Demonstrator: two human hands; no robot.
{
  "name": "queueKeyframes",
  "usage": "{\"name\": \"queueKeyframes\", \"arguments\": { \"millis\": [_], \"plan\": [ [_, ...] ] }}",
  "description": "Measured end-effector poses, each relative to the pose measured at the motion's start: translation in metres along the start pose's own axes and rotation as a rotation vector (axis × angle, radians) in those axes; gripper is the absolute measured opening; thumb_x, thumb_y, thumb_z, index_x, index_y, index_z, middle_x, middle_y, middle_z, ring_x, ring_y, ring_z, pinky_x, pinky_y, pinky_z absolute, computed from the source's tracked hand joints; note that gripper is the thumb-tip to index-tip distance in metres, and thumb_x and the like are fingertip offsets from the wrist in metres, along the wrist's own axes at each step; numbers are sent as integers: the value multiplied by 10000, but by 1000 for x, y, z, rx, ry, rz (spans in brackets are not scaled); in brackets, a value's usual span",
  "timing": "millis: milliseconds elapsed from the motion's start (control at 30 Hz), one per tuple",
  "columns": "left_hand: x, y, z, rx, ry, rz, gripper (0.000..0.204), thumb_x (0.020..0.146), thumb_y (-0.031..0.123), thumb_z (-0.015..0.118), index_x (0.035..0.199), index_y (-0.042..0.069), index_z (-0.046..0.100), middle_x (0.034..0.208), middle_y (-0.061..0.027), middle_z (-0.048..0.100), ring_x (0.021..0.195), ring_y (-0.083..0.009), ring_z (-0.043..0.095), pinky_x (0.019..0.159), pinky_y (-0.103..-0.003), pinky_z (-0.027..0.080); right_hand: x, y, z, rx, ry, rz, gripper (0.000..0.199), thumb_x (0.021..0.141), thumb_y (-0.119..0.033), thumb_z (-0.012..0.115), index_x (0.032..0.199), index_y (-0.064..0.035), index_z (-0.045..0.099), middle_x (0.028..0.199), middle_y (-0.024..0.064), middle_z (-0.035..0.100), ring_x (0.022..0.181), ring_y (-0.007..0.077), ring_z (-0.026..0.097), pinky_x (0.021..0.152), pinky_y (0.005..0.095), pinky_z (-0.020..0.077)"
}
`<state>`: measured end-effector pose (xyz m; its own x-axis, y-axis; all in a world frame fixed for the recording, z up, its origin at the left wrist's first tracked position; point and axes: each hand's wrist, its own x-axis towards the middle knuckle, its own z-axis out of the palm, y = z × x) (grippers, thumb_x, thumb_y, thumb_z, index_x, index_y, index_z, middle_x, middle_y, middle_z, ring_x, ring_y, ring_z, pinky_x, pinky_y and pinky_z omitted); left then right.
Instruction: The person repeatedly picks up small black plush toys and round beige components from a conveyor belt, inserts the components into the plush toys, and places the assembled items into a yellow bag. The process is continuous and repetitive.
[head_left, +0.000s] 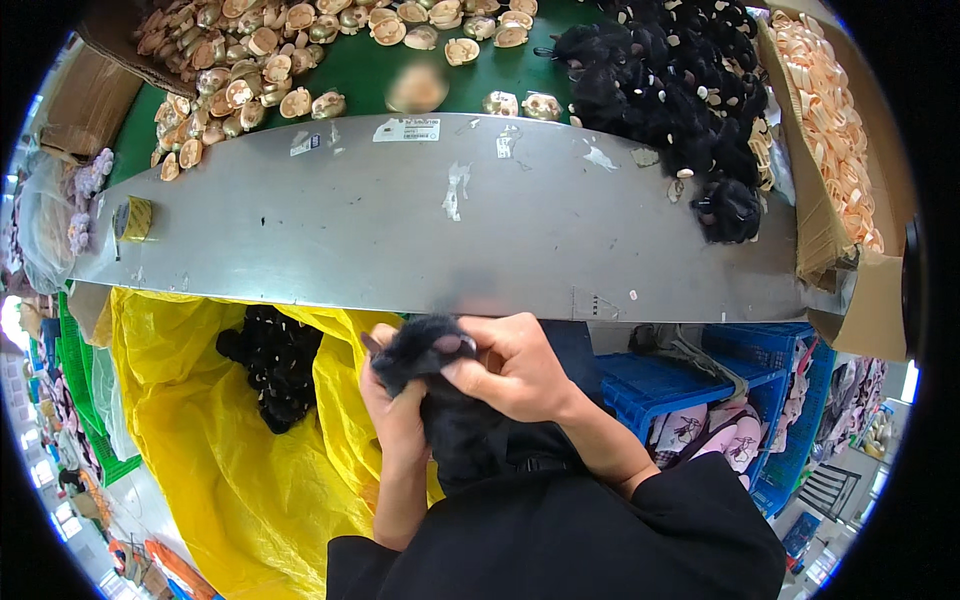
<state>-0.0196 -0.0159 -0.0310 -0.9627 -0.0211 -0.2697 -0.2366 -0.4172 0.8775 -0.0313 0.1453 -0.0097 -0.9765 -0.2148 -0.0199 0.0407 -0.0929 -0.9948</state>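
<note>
Close to my body, just off the table's front edge, I hold a small black plush piece [425,348] with pinkish-grey inner ears. My left hand [398,415] grips it from the left and below, thumb pressed against the fur. From the right, my right hand [522,370] pinches its edge by one ear between thumb and fingers; a small pale bit shows there. Similar black plush pieces with pale tabs lie in a heap [640,90] at the table's far right, and one black piece [728,210] sits apart, nearer me.
A grey metal table [360,230] spans the front. Gold-and-peach molded shells [240,95] cover its far left. A tape roll [133,218] lies at left. The carton [812,215] at right holds peach plastic parts. Below are a yellow bag [190,460] with black pieces and blue crates [650,385].
</note>
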Motion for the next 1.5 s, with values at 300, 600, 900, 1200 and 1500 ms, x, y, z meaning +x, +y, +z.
{"name": "queueKeyframes", "arguments": {
  "millis": [300,600,900,1200,1500],
  "plan": [
    [7,12,0,614,168,524,530,733,-66,619,1245,15,508,1069,-91,552,950,-167,517,903,-293,434,-4,26,1,-148,144,-23,130,858,-97,689,872,22,638,588,48,497,501,66,476,484,246,395],
    [-37,-3,-9,466,-216,168,692,900,522,591,1268,-62,536,1131,-138,609,1050,-242,601,917,-342,464,-1,26,14,-511,85,-498,101,725,-54,728,815,-57,683,587,38,541,441,221,530,434,310,416],
    [-13,19,10,-309,-117,-28,819,838,302,709,1494,-33,350,1520,-259,419,1350,-353,516,1101,-440,456,-25,21,23,90,140,-421,182,934,-139,548,821,-9,608,562,52,542,460,173,538,438,277,442],
    [-9,18,-13,-284,259,-147,420,968,246,640,1338,80,532,1212,-87,643,1088,-240,656,932,-394,558,-21,4,-1,600,144,288,289,1000,-190,493,1198,6,571,1004,127,651,792,126,615,577,228,510],
    [-16,24,-2,-228,178,-120,439,971,211,617,1362,53,494,1239,-110,629,1103,-251,650,954,-392,546,-21,-15,12,258,114,154,378,1019,-213,533,1350,-31,523,1088,75,620,823,77,549,693,203,463]
  ]
}}
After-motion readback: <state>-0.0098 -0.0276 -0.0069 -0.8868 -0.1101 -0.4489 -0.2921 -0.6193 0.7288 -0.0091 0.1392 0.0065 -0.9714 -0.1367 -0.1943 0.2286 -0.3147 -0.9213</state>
